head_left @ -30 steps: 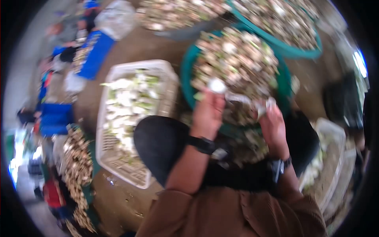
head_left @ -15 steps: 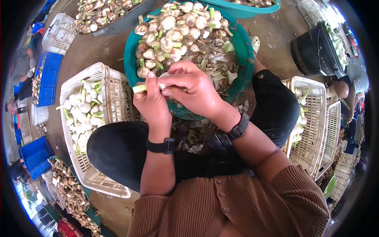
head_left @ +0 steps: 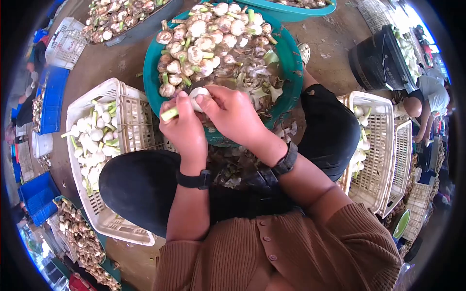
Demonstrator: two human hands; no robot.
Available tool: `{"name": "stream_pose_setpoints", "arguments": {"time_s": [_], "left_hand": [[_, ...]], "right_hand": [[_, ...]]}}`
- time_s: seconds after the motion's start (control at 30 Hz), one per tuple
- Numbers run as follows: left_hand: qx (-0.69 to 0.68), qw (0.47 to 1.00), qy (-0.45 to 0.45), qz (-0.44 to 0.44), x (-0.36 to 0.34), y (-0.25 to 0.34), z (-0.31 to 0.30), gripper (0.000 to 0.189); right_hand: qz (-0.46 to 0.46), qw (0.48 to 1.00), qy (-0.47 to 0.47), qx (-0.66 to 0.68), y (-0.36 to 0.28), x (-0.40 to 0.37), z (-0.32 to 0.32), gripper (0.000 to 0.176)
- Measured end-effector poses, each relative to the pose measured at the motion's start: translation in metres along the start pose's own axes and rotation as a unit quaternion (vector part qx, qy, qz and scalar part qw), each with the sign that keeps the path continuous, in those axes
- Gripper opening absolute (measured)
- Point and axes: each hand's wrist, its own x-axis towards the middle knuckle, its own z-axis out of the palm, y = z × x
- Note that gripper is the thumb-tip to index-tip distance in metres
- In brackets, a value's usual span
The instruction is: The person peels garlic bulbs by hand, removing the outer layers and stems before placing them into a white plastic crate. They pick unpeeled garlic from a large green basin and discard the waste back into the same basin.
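My left hand is closed round the green stem of a white garlic bulb, and the cut stem end sticks out on its left. Fingers and thumb of my right hand press on the bulb from the right. Both hands are over the near edge of a green tub. Inside the tub, unpeeled brown and white garlic bulbs are heaped at the far left, with loose wet skins at the right.
White crates with peeled garlic stand left and right of my knees. A black bucket is at the upper right, near a bent-over person. Blue crates stand at the left. Fallen skins lie below the tub.
The view has shifted, moving the surroundings slightly left. My right fingers have shifted on the bulb, and more of its white, round side now shows.
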Motion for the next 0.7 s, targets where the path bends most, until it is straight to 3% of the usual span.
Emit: {"name": "stream_pose_setpoints", "arguments": {"time_s": [0.03, 0.1, 0.2, 0.23, 0.27, 0.37, 0.43, 0.5, 0.53, 0.57, 0.6, 0.67, 0.7], "left_hand": [[0.016, 0.999, 0.003, 0.049, -0.002, 0.001, 0.001, 0.018], [0.019, 0.997, -0.004, 0.069, 0.0, -0.001, -0.004, 0.017], [0.011, 0.996, -0.016, 0.084, 0.001, -0.002, -0.005, 0.016], [-0.032, 0.999, 0.007, 0.015, 0.001, 0.0, -0.002, 0.017], [-0.075, 0.995, 0.03, -0.054, 0.002, 0.002, 0.0, 0.018], [-0.035, 0.999, 0.028, -0.027, 0.003, -0.002, -0.001, 0.021], [-0.012, 1.0, 0.015, 0.017, -0.001, -0.002, 0.002, 0.02], [0.012, 0.998, 0.001, 0.064, -0.003, -0.002, 0.002, 0.02], [-0.012, 1.0, 0.01, -0.02, -0.003, -0.002, -0.002, 0.02], [-0.037, 0.994, 0.021, -0.101, 0.0, -0.002, -0.006, 0.022], [-0.167, 0.961, 0.047, -0.214, 0.005, -0.004, -0.011, 0.028], [-0.224, 0.936, 0.049, -0.266, 0.022, -0.005, -0.026, 0.032], [-0.224, 0.937, 0.054, -0.263, 0.022, -0.004, -0.027, 0.032]], "right_hand": [[-0.002, 1.0, 0.005, 0.002, 0.002, 0.003, 0.0, 0.031], [0.053, 0.96, -0.107, 0.253, 0.011, 0.006, 0.003, 0.021], [0.098, 0.927, -0.063, 0.355, 0.023, 0.004, 0.004, 0.018], [0.168, 0.896, -0.04, 0.408, 0.024, 0.004, 0.004, 0.017], [0.167, 0.897, -0.04, 0.408, 0.025, 0.001, 0.001, 0.017], [0.196, 0.895, -0.008, 0.4, 0.021, -0.004, -0.004, 0.02], [0.052, 0.99, -0.024, 0.129, 0.023, -0.004, -0.001, 0.021], [0.05, 0.99, -0.017, 0.133, 0.021, -0.002, -0.001, 0.021], [0.044, 0.989, -0.015, 0.138, 0.018, 0.0, -0.001, 0.021], [-0.023, 0.993, -0.018, 0.115, 0.026, -0.001, -0.001, 0.017], [-0.028, 0.992, -0.021, 0.119, 0.045, -0.003, 0.0, 0.017], [0.02, 0.993, 0.003, -0.116, 0.086, -0.008, 0.001, 0.017], [0.05, 0.986, -0.017, -0.158, 0.087, -0.009, -0.007, 0.017]]}}
